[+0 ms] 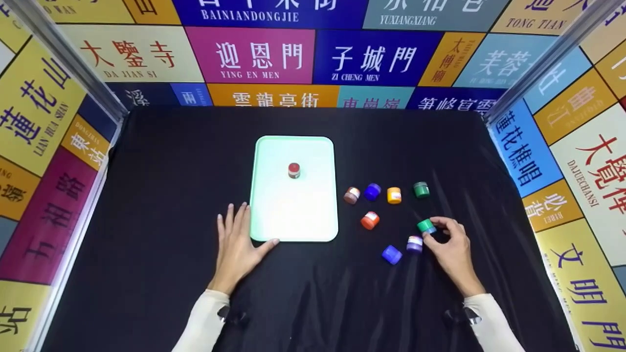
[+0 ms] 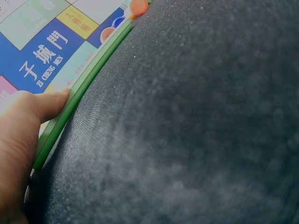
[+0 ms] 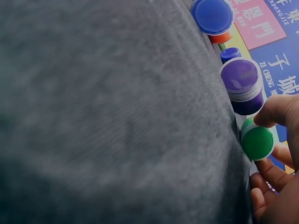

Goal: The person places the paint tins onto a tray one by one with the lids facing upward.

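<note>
A pale green tray (image 1: 293,215) lies on the black cloth with a small red-lidded paint jar (image 1: 294,170) on it. My left hand (image 1: 238,252) rests at the tray's lower left corner, fingers straight along the side, thumb at the front edge. In the left wrist view the thumb (image 2: 51,105) touches the tray's green rim (image 2: 81,86). To the right of the tray, my right hand (image 1: 452,247) pinches a green paint jar (image 1: 426,225) between thumb and fingers. In the right wrist view, this green jar (image 3: 258,142) is tilted, its lid facing the camera.
Beside the right hand stand a purple jar (image 1: 414,244) and a blue jar (image 1: 391,254). Farther back are brown (image 1: 351,195), dark blue (image 1: 372,191), yellow (image 1: 394,195), dark green (image 1: 421,189) and orange-red (image 1: 370,220) jars. Printed panels (image 1: 254,54) wall in the table.
</note>
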A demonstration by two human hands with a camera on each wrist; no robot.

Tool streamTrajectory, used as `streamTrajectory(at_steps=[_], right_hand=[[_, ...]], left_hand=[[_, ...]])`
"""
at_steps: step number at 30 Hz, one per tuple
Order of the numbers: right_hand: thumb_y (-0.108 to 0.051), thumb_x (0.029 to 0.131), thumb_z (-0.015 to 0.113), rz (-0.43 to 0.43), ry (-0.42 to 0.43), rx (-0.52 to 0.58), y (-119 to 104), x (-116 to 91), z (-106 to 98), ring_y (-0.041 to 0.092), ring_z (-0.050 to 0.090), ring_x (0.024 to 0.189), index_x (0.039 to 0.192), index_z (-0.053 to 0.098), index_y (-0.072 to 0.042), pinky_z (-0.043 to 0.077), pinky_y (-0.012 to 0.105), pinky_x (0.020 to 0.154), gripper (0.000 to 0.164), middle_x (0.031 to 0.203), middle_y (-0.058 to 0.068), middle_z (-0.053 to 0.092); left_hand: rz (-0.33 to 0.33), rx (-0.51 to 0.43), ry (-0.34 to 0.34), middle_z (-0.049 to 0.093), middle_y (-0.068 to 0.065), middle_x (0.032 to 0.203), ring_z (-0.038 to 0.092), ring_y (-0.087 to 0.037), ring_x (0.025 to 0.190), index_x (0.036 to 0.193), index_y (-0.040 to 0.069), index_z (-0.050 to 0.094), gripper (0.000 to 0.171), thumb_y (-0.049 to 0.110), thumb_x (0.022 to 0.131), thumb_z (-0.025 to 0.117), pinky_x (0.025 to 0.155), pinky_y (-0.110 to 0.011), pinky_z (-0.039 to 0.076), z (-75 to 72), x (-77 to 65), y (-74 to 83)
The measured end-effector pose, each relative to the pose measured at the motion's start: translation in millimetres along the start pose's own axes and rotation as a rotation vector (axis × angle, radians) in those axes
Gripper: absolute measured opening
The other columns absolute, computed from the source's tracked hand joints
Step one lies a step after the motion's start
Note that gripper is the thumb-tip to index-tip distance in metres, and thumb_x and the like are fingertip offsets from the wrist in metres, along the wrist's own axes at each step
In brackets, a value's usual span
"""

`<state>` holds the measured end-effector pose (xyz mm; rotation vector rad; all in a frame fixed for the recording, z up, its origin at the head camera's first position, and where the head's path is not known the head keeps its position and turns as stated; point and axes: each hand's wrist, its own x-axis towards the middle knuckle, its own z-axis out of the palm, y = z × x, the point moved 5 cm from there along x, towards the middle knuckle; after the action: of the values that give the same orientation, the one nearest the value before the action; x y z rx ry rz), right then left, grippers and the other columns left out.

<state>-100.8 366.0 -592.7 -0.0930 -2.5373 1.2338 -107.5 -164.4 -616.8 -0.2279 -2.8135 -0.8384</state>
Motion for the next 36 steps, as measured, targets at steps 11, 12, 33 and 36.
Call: streamTrajectory(at_steps=[11, 12, 33, 36], right_hand=[[0.005, 0.08, 0.093, -0.017, 0.002, -0.043, 7.7, 1.2, 1.8, 0.003, 0.051, 0.107, 0.12, 0.075, 0.005, 0.04, 0.016, 0.095, 0.044, 0.116, 0.021, 0.075], [0.005, 0.08, 0.094, -0.021, 0.002, -0.043, 8.1, 1.4, 1.8, 0.003, 0.051, 0.107, 0.12, 0.075, 0.005, 0.04, 0.016, 0.095, 0.044, 0.116, 0.021, 0.075], [0.003, 0.082, 0.093, -0.004, 0.034, 0.01, 6.2, 1.0, -0.4, 0.007, 0.057, 0.106, 0.119, 0.078, 0.003, 0.044, 0.019, 0.092, 0.04, 0.114, 0.018, 0.076], [0.003, 0.083, 0.092, 0.002, 0.049, 0.024, 7.8, 0.0, -1.6, 0.007, 0.059, 0.105, 0.12, 0.078, 0.003, 0.045, 0.021, 0.092, 0.04, 0.113, 0.018, 0.076]], left_hand=[[-0.004, -0.004, -0.005, 0.039, -0.024, 0.173, 0.018, -0.048, 0.167, 0.168, -0.004, 0.037, 0.116, 0.068, 0.089, 0.081, 0.134, -0.066, 0.0, 0.6, 0.2, -0.4], [-0.005, -0.004, -0.005, 0.039, -0.024, 0.173, 0.018, -0.048, 0.167, 0.168, -0.004, 0.037, 0.116, 0.068, 0.089, 0.081, 0.134, -0.066, 0.0, 0.5, 0.1, -0.5], [-0.01, 0.006, -0.012, 0.038, -0.024, 0.174, 0.017, -0.047, 0.168, 0.169, -0.005, 0.036, 0.117, 0.068, 0.089, 0.08, 0.135, -0.065, -0.001, 0.4, 0.2, -0.9], [-0.006, 0.0, -0.009, 0.038, -0.024, 0.174, 0.017, -0.048, 0.167, 0.168, -0.005, 0.037, 0.117, 0.068, 0.089, 0.081, 0.135, -0.066, -0.001, 0.6, 0.1, -0.2]])
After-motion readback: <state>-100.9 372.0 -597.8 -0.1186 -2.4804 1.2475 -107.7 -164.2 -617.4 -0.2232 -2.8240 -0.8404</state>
